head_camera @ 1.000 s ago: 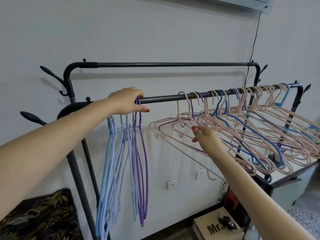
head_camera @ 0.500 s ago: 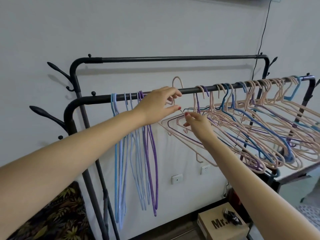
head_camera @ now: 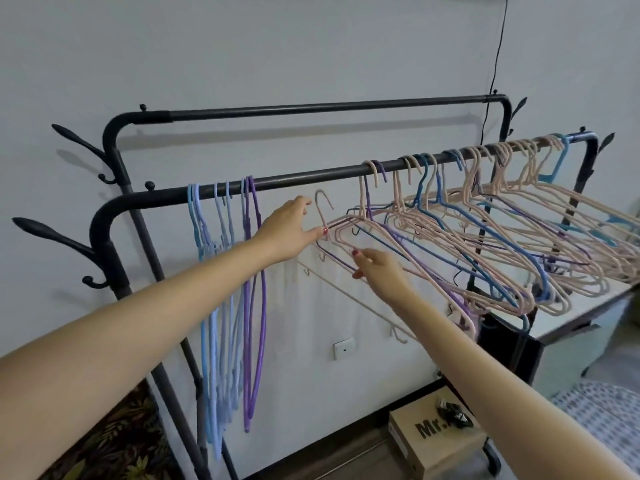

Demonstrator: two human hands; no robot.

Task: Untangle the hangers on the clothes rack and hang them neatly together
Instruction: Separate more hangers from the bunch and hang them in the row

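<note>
Hangers are spread along the near rail [head_camera: 311, 176] of a black clothes rack [head_camera: 114, 216] set against a pale wall. In the head view, a tidy bunch of blue and purple hangers [head_camera: 228, 271] is hung straight down at the left end of that rail. A tangled mass of pink, blue and purple hangers [head_camera: 485, 244] is crowded along the right part of the rail, their bodies tilted up and out to the right over a white tabletop [head_camera: 588, 306].

Between the two groups, one pink hanger [head_camera: 332, 233] is seen off the rail, its hook just below the bar. Its neck is pinched by the left hand [head_camera: 289, 233] between thumb and fingers. The right hand [head_camera: 381, 271] is held just below and to the right, its fingers curled round the hanger's wire shoulder; whether other wires are also caught in that grasp cannot be told.

The far rail [head_camera: 311, 107] of the rack is seen higher and behind. A cardboard box [head_camera: 433, 441] marked "Mr." is set on the floor low at right, and a leaf-patterned cloth [head_camera: 114, 445] is visible at the lower left.
</note>
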